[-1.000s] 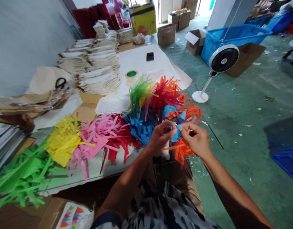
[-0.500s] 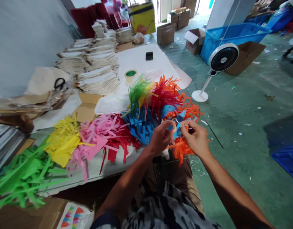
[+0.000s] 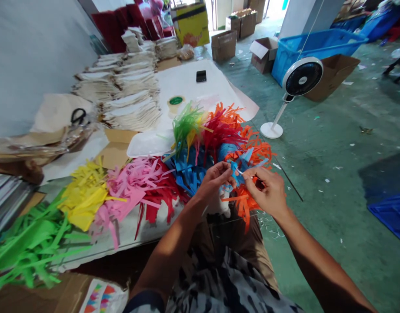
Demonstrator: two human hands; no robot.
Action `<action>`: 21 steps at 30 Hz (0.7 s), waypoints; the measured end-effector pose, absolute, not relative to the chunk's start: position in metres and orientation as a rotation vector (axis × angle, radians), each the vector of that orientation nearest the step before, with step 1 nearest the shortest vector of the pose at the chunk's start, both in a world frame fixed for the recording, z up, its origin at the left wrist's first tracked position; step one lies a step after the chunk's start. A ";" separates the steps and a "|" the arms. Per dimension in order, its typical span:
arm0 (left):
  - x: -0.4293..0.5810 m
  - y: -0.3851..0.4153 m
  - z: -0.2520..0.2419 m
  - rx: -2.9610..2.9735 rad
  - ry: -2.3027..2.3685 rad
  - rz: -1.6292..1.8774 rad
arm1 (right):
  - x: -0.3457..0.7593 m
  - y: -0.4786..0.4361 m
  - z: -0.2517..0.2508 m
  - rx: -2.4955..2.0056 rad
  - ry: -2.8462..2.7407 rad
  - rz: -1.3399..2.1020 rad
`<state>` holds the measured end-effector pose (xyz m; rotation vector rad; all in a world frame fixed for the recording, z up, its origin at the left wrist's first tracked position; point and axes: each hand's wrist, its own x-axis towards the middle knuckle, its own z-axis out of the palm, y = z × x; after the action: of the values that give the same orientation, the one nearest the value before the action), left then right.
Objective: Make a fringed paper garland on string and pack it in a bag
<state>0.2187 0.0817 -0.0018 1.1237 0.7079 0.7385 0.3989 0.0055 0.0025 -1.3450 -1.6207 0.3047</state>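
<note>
Two pinches: left hand (image 3: pixel 218 177) on blue paper (image 3: pixel 234 168) — long axis slanting away rightward — right hand (image 3: pixel 265 187) on a white strand (image 3: pixel 239 172); table edge (image 3: pixel 156 232) leftward, open floor (image 3: pixel 320 161) rightward.

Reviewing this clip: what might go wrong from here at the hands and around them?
The small blue piece sits only at the fingertips of the left hand and right hand, so it might slip or crease.
Orange strips crowd close beneath both hands and could tangle with it.
The fan faces this way; if running, which I can't tell, it might stir the loose strips.
</note>
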 end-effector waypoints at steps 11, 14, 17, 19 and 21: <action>0.221 0.082 -0.010 1.239 0.672 0.742 | 0.404 0.011 0.006 -1.359 -1.649 0.339; 0.222 0.080 -0.014 1.337 0.710 0.738 | 0.404 0.011 0.006 -1.370 -1.641 0.327; 0.224 0.077 -0.013 1.426 0.757 0.764 | 0.404 0.010 0.004 -1.372 -1.636 0.313; 0.226 0.076 -0.010 1.479 0.779 0.798 | 0.405 0.009 0.003 -1.382 -1.640 0.302; 0.227 0.075 -0.008 1.530 0.787 0.818 | 0.405 0.008 0.002 -1.389 -1.653 0.293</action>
<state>0.2270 0.0751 -0.0081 1.5297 0.7868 0.8176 0.4050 0.0084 0.0024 -1.3886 -1.6528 0.2930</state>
